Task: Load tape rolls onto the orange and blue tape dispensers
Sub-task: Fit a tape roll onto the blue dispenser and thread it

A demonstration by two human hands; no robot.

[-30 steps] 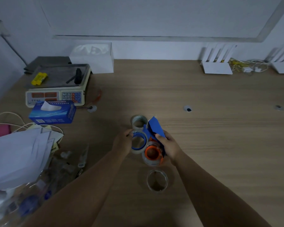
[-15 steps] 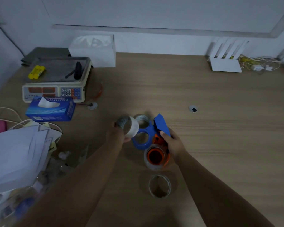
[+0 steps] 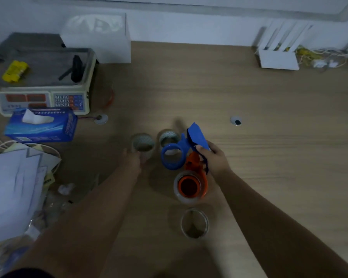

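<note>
Your right grip (image 3: 208, 157) pinches blue dispenser (image 3: 174, 157) by handle, hub empty, mid-worktop (image 3: 269, 157). Left grip (image 3: 133, 160) touches tape roll (image 3: 143, 145); blurred, cannot tell hold. Roll likely light, stiff, slick: take outer rim, core clear.

Showing dim, bluish light throughout, throwing soft shadows across the bench (image 3: 269, 167), smearing the left hand (image 3: 132, 160) with motion blur, bowing lines near the edges.
</note>
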